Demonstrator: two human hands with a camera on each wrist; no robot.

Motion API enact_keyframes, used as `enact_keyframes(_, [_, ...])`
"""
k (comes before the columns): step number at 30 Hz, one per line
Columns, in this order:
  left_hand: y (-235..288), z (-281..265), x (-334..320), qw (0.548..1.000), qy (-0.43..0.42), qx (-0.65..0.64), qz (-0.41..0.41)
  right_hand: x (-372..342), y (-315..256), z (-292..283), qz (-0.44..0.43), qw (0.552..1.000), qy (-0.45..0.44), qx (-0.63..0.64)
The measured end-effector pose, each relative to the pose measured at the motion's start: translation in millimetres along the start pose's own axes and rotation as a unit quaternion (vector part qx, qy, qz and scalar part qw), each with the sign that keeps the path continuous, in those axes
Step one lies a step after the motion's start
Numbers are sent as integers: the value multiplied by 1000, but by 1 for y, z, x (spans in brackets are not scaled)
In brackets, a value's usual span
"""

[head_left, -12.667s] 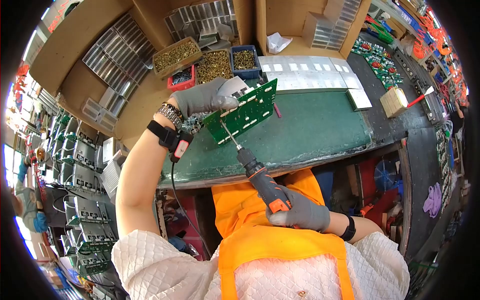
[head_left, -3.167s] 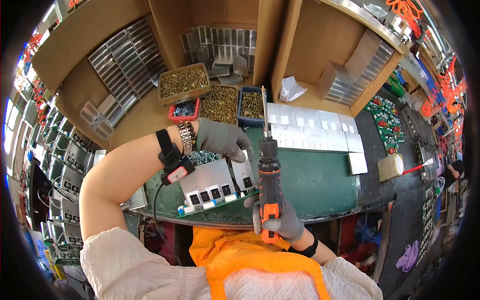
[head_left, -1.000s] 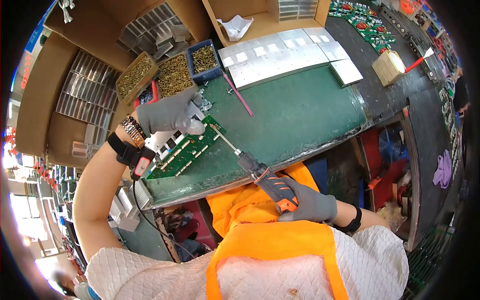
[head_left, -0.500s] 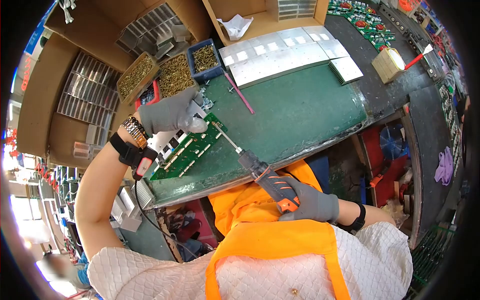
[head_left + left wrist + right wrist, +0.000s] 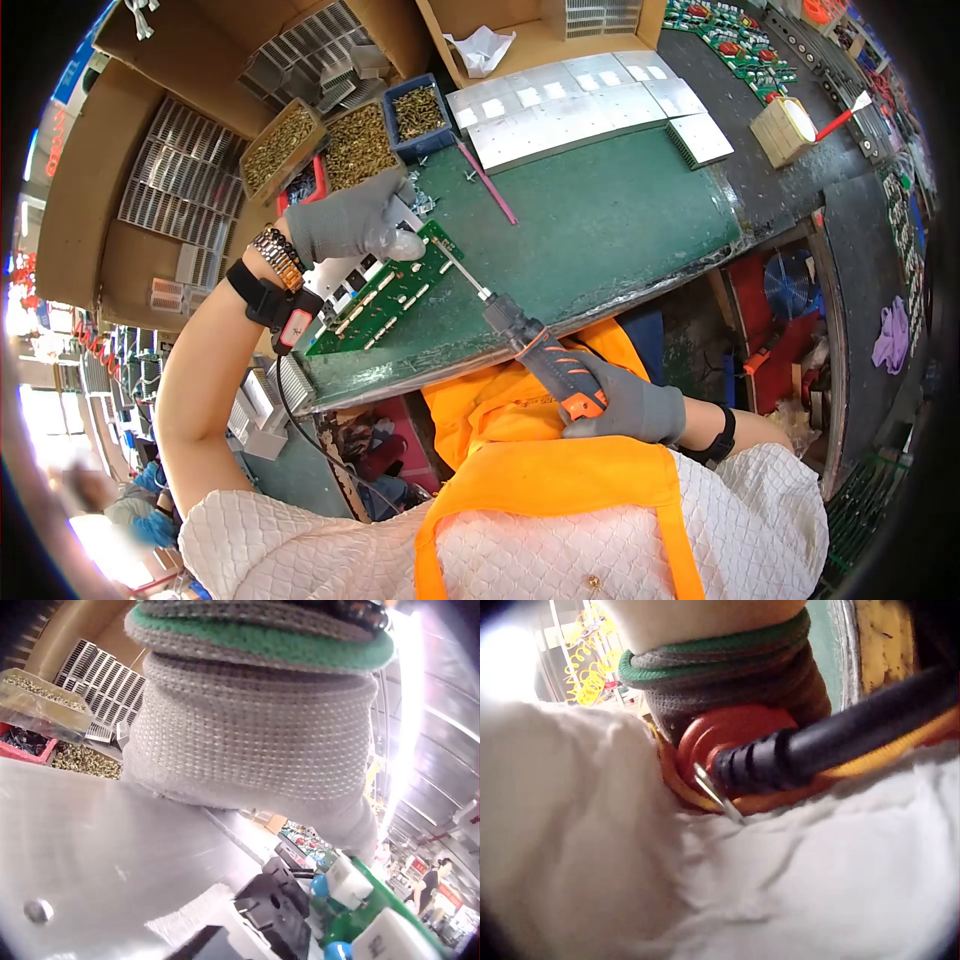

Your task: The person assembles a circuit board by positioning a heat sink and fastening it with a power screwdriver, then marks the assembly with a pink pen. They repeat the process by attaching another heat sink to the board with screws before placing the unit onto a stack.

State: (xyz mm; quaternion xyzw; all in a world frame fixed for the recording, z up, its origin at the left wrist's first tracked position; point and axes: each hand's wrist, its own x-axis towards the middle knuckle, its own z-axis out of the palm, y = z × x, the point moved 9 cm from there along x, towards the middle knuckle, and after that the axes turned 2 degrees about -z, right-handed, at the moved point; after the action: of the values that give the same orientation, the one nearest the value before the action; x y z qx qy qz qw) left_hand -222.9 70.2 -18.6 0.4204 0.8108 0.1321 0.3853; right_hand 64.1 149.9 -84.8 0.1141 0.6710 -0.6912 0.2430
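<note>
In the head view my gloved left hand [image 5: 360,222] grips the upper end of a green circuit board [image 5: 385,300], its soldered side turned toward me and tilted. In the left wrist view the glove [image 5: 255,742] lies over a metal plate [image 5: 82,855], beside black components [image 5: 274,907] and white blocks on the board. My gloved right hand [image 5: 630,402] grips a black and orange electric screwdriver [image 5: 545,362]; its bit [image 5: 465,270] reaches the board's face near the upper right corner. The right wrist view shows the tool's red end and black cable [image 5: 840,742].
Bins of brass screws [image 5: 360,146] stand beyond my left hand, near cardboard boxes [image 5: 90,190]. Metal plates [image 5: 570,115] line the green mat's [image 5: 600,220] far side. A pink stick [image 5: 488,183] lies on the mat; a container with a red-handled brush [image 5: 785,130] stands at right.
Since the oldest frames, the board has been set with its component side toward me, then tilted up again under the screwdriver bit. Over the last second both hands have barely moved.
</note>
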Motion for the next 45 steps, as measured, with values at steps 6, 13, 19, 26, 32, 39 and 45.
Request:
enact_keyframes(6, [1,1,0,1000,-3,-6,-13,1,15,-6,19,1000,-14,10])
enact_keyframes(13, [-7,4,4,1000,4,-24,-4,0,-9,-39,-78,996,27,-41])
enact_keyframes(19, [19,5,-3,979,91,115,140,80,-99,-25,-187,980,7,69])
enact_keyframes(26, [-36,-33,-10,967,1,-250,56,107,-115,-6,-231,968,-67,77])
enact_keyframes(32, [-118,-82,37,966,205,132,-85,104,-104,-3,-213,966,-51,135])
enact_keyframes(39, [-124,-71,84,935,201,263,-124,105,-93,-1,-185,970,-64,141])
enact_keyframes(45, [-123,-86,68,932,300,197,-39,108,-97,-2,-197,970,-59,132])
